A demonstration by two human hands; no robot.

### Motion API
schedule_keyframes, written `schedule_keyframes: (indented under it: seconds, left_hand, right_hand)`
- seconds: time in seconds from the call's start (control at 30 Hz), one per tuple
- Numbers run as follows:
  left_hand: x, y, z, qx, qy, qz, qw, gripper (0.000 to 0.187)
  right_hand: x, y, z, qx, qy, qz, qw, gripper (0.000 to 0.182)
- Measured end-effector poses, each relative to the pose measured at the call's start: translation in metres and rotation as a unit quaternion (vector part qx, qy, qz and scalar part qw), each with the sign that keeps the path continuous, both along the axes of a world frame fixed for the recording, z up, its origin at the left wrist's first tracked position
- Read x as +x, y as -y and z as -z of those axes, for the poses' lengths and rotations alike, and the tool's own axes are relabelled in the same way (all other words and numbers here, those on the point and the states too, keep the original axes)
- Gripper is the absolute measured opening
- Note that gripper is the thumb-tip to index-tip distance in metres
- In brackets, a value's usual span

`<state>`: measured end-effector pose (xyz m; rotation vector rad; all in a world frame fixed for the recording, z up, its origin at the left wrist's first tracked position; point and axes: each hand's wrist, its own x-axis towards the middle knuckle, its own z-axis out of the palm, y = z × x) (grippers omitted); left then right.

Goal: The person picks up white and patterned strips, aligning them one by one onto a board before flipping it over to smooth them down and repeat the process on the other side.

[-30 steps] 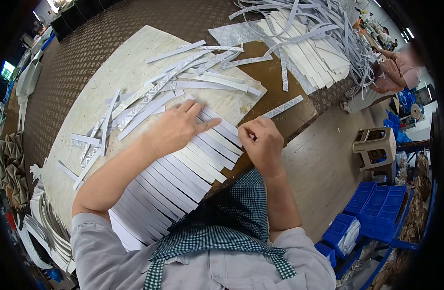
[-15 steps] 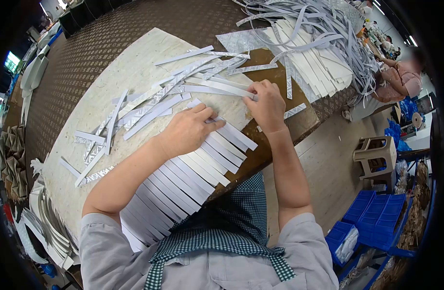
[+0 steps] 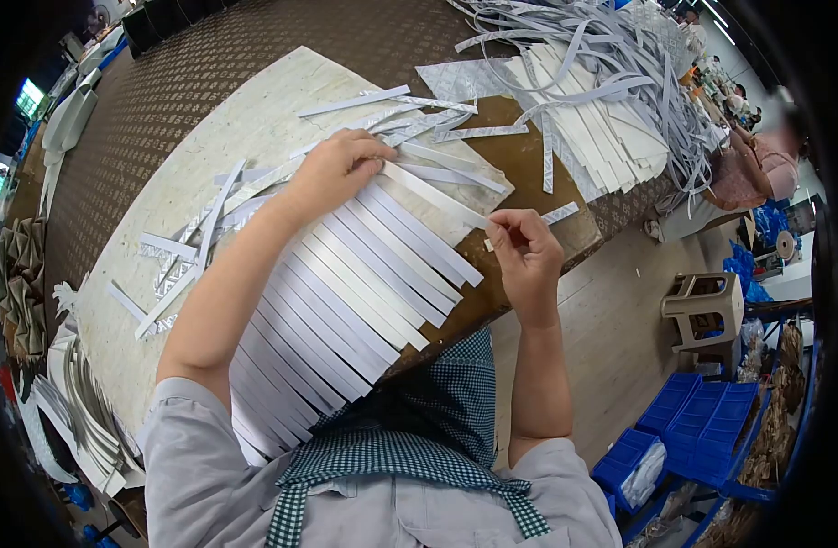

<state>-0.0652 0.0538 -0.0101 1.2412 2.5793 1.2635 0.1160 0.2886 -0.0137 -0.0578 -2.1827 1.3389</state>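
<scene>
A white strip (image 3: 433, 194) is stretched between my two hands, above a row of white strips (image 3: 337, 292) laid side by side along the board's near edge. My left hand (image 3: 344, 167) pinches its upper left end, with the thumb and fingers closed. The lower right end is between the thumb and curled fingers of my right hand (image 3: 527, 251), just beyond the board's edge. Loose patterned strips (image 3: 264, 196) lie crossed over one another on the pale board (image 3: 191, 151), behind and left of my left hand.
A pile of long curled strips (image 3: 620, 78) and stacked white pieces (image 3: 592, 123) lie at the upper right. Beyond the table edge are a plastic stool (image 3: 704, 306) and blue crates (image 3: 702, 416). A seated person (image 3: 757, 169) is at the far right.
My left hand has moved up and away from the row, uncovering more of it. My right hand has come down and to the right, and a strip now spans both hands.
</scene>
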Motion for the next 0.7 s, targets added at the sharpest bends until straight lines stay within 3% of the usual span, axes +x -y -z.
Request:
schedule_keyframes:
  seconds: [0.07,0.33,0.7]
  left_hand:
    - [-0.003,-0.001,-0.011,-0.022,0.063,-0.01,0.998,0.019]
    - [-0.008,-0.004,-0.017,-0.082,0.028,0.021,0.996,0.012]
    - [-0.024,-0.024,-0.017,-0.231,-0.018,0.076,0.97,0.008]
  right_hand:
    - [0.003,-0.003,0.004,-0.021,-0.011,0.011,1.0,0.005]
    - [0.021,0.003,0.016,-0.1,0.033,0.042,0.994,0.005]
    - [0.024,0.012,0.022,-0.112,0.085,0.049,0.989,0.003]
